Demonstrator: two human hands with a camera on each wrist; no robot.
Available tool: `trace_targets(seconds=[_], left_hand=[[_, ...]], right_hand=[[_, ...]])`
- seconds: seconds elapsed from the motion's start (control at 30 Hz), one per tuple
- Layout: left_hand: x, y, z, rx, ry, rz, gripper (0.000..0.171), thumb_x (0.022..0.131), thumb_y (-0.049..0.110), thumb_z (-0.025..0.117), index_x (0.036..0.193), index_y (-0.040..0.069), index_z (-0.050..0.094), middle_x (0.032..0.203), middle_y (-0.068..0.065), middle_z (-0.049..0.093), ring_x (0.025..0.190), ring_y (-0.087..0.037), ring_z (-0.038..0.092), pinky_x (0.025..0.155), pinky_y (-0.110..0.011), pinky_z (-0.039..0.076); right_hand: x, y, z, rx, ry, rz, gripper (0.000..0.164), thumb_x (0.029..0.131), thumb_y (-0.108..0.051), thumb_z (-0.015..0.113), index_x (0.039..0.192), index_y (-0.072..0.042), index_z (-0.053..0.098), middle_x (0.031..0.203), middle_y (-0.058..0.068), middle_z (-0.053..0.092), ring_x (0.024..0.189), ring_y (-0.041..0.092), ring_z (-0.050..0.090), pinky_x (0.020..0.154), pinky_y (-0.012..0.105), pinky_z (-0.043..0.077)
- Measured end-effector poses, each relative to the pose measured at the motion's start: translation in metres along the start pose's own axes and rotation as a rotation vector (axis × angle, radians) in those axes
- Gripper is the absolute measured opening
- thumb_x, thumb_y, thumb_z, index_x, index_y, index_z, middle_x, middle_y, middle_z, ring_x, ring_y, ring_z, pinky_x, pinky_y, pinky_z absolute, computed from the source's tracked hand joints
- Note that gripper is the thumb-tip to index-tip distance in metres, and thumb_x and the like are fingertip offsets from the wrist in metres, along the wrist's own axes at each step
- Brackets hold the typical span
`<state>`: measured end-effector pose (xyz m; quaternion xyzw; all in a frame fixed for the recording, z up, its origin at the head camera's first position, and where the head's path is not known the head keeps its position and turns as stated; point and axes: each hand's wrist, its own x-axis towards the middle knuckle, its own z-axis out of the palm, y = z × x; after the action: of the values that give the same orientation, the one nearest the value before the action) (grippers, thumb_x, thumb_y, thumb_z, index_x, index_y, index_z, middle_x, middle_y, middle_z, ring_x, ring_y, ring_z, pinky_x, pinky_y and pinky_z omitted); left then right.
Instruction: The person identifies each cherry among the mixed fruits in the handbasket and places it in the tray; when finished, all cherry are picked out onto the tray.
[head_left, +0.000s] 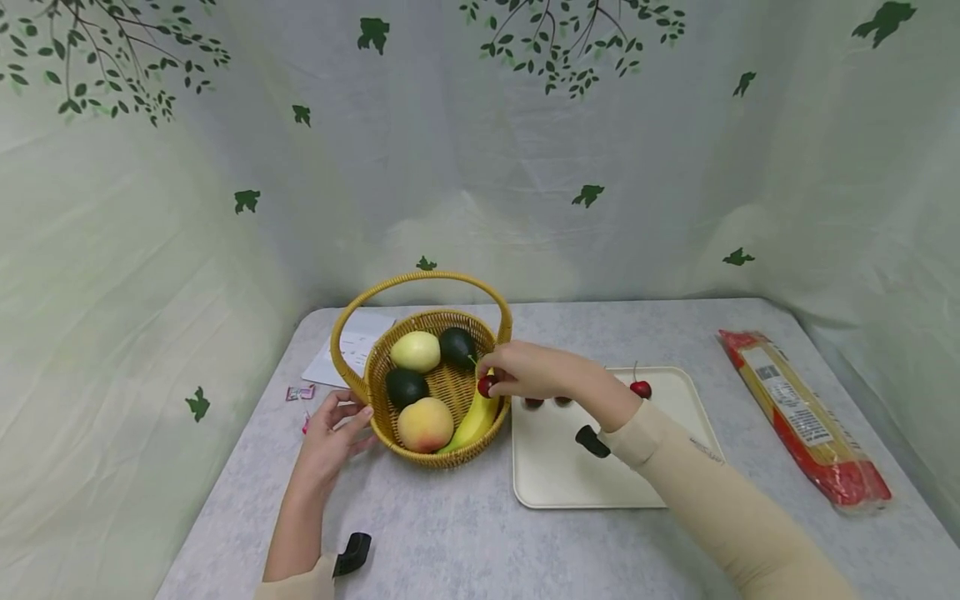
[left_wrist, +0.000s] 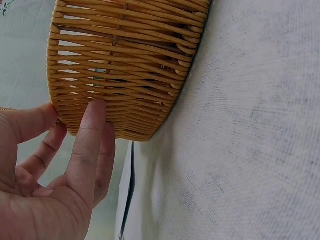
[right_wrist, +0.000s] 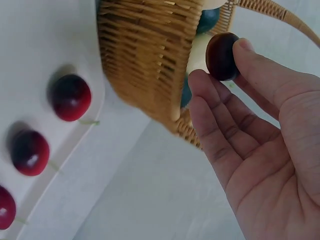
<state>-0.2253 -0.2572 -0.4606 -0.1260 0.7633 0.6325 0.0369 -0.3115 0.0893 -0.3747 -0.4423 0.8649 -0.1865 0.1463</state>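
Note:
My right hand (head_left: 528, 371) pinches a dark red cherry (head_left: 487, 386) between thumb and fingertips, above the right rim of a wicker basket (head_left: 442, 458). In the right wrist view the cherry (right_wrist: 222, 56) looks almost black. The basket has a tall handle and holds a peach (head_left: 425, 425), a banana (head_left: 472, 427), a pale yellow-green fruit (head_left: 416, 352) and two dark green avocado-like fruits (head_left: 407, 388). At the basket's left side, my left hand (head_left: 335, 429) grips its rim and wall; the left wrist view shows fingertips (left_wrist: 95, 112) against the weave.
Right of the basket, a cream tray (head_left: 555, 492) carries cherries (head_left: 641, 389), partly hidden by my right arm. A red-and-yellow pasta packet (head_left: 806, 421) lies far right. Printed paper (head_left: 326, 362) and small pink-wrapped candies (head_left: 301, 392) lie left of the basket.

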Motion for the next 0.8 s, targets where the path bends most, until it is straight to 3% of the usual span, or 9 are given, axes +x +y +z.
trace_targets(seconds=[0.5,0.8], left_hand=[[0.0,0.001,-0.001,0.001,0.0,-0.011,0.035,0.109,0.016,0.065,0.138,0.01,0.048,0.127,-0.006,0.057,0.101,-0.006,0.07,0.09,-0.037,0.068],[0.001,0.0,-0.001,0.001,-0.005,-0.011,0.036,0.109,0.017,0.065,0.139,0.009,0.047,0.126,-0.008,0.056,0.102,-0.007,0.07,0.089,-0.036,0.068]], right_hand=[[-0.051,0.032,0.006,0.085,0.062,0.124,0.029,0.107,-0.02,0.069,0.133,-0.008,0.071,0.113,0.003,0.072,0.092,0.009,0.063,0.085,0.027,0.059],[-0.083,0.053,0.005,0.126,0.1,0.213,0.028,0.106,-0.02,0.07,0.132,-0.008,0.071,0.11,0.003,0.073,0.087,0.013,0.066,0.079,0.027,0.06]])
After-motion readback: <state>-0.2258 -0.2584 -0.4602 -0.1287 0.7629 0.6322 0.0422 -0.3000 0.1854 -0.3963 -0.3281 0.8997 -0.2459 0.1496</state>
